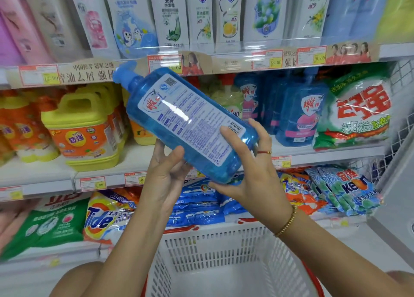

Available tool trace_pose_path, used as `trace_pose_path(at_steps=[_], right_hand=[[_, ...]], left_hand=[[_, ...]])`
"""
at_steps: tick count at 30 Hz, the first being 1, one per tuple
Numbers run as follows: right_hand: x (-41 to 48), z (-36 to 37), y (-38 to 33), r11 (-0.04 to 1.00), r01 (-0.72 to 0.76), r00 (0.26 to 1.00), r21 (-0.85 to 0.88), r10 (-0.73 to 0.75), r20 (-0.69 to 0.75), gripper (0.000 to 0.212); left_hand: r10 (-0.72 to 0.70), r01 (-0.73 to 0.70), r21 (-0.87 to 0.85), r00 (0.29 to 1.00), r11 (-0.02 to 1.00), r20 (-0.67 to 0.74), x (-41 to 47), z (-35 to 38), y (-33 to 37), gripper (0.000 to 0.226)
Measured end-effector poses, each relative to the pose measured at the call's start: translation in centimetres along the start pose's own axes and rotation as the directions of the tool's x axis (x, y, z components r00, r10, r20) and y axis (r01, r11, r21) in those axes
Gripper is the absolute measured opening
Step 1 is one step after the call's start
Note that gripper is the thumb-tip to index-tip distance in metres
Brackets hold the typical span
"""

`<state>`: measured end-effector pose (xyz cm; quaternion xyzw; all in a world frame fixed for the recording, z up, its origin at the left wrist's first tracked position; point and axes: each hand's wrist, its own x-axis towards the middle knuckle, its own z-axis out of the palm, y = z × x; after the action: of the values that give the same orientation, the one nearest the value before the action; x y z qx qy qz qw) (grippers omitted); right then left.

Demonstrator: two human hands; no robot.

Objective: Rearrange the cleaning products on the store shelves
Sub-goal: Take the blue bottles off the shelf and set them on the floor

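We hold the blue pump bottle (186,122) tilted, with left hand (165,173) and right hand (253,169) curled round its base. It partly hides the shelved blue bottles (300,115) behind it. A white basket (224,247) sits below.

Single head-worn wide-angle view, close to the shelves (139,160), facing them head-on and tilted slightly down. Three shelf levels in frame, top one cropped; basket (224,247) directly beneath at the bottom edge. Straight lines bowed toward the corners of the frame.
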<state>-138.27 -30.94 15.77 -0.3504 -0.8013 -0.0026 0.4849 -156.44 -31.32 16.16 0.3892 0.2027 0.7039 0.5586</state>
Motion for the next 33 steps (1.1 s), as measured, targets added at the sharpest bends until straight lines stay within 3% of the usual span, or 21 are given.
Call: trace_pose_path(at_steps=[4, 7, 9, 11, 13, 16, 18, 20, 22, 24, 27, 31, 33], right_hand=[[-0.5, -0.5, 0.6, 0.995, 0.006, 0.999, 0.095, -0.001, -0.047, 0.097], [-0.5, -1.5, 0.7, 0.951, -0.087, 0.994, 0.297, 0.063, 0.09, 0.102], [-0.4, -1.6, 0.3, 0.827, -0.21, 0.971, 0.521, 0.112, 0.213, 0.098], [-0.3, -1.6, -0.1, 0.632, -0.33, 0.938, 0.701, 0.135, 0.32, 0.093], [-0.2, -1.6, -0.4, 0.502, -0.411, 0.909, 0.761, 0.157, 0.387, 0.092], [0.2, -2.2, -0.9, 0.428, -0.496, 0.864, 0.755, 0.159, 0.478, 0.096], [0.6, -3.2, -1.5, 0.454, -0.526, 0.843, 0.719, 0.17, 0.51, 0.093], [1.0, -4.7, -2.2, 0.52, -0.51, 0.849, 0.685, 0.175, 0.499, 0.078], [1.3, -6.2, -3.1, 0.536, -0.48, 0.867, 0.694, 0.169, 0.469, 0.049], [1.3, -7.4, -3.9, 0.512, -0.477, 0.874, 0.715, 0.188, 0.448, 0.041], [1.1, -8.5, -4.6, 0.513, -0.475, 0.877, 0.715, 0.206, 0.435, 0.041], [0.6, -9.8, -4.3, 0.53, -0.507, 0.853, 0.68, 0.191, 0.486, 0.031], [0.3, -10.7, -3.9, 0.562, -0.528, 0.825, 0.636, 0.163, 0.541, 0.034]], left_hand=[[0.017, -0.015, -0.024, 0.998, 1.0, 0.067, 0.3, 0.2, 0.1, 0.117], [0.026, -0.021, -0.052, 0.994, 0.998, 0.103, 0.3, 0.5, 0.6, 0.107], [0.025, -0.017, -0.073, 0.994, 0.997, 0.111, 0.1, 0.5, 1.1, 0.092], [0.051, -0.048, -0.033, 0.992, 0.998, 0.115, -0.1, 0.7, 2.1, 0.093], [0.102, -0.115, 0.116, 0.988, 0.987, 0.119, -0.3, 1.1, 3.1, 0.106], [0.095, -0.115, 0.318, 0.992, 0.941, 0.078, -0.8, 2.3, 4.7, 0.112], [0.065, -0.068, 0.348, 0.998, 0.935, 0.021, -1.2, 3.1, 5.4, 0.109], [-0.006, 0.024, 0.3, 0.998, 0.954, -0.061, -1.7, 4.1, 5.8, 0.1], [-0.1, 0.122, 0.181, 0.987, 0.976, -0.129, -2.1, 4.8, 6.0, 0.076], [-0.19, 0.199, 0.037, 0.967, 0.979, -0.169, -2.6, 5.4, 6.1, 0.064], [-0.276, 0.27, -0.054, 0.942, 0.961, -0.19, -3.4, 6.0, 5.8, 0.066], [-0.382, 0.362, -0.132, 0.904, 0.923, -0.194, -4.4, 6.5, 4.9, 0.089], [-0.38, 0.356, -0.14, 0.899, 0.924, -0.22, -4.9, 6.8, 4.4, 0.085]])
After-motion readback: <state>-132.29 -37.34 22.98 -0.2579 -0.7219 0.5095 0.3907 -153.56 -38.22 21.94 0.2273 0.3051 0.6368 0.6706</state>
